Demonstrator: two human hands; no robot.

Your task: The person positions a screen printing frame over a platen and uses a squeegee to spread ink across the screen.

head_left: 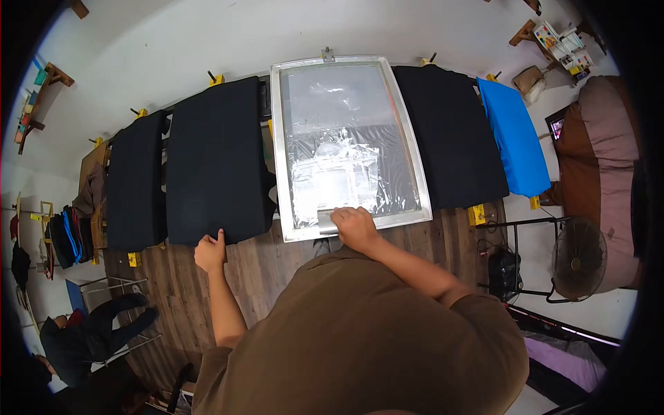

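Observation:
A silver-framed printing screen (pixel 349 138) lies flat over the middle pallet, its mesh showing a pale design. My right hand (pixel 354 227) grips the handle at the screen's near edge (pixel 325 223). My left hand (pixel 209 252) pinches the near hem of a black garment (pixel 216 159) laid on the pallet to the left of the screen. I wear a brown shirt.
More black garments lie on pallets at the far left (pixel 135 183) and right (pixel 453 135), then a blue one (pixel 513 135). Yellow clamps mark the pallet ends. A floor fan (pixel 577 257) stands at right, a clothes rack (pixel 66 235) at left. Wooden floor below.

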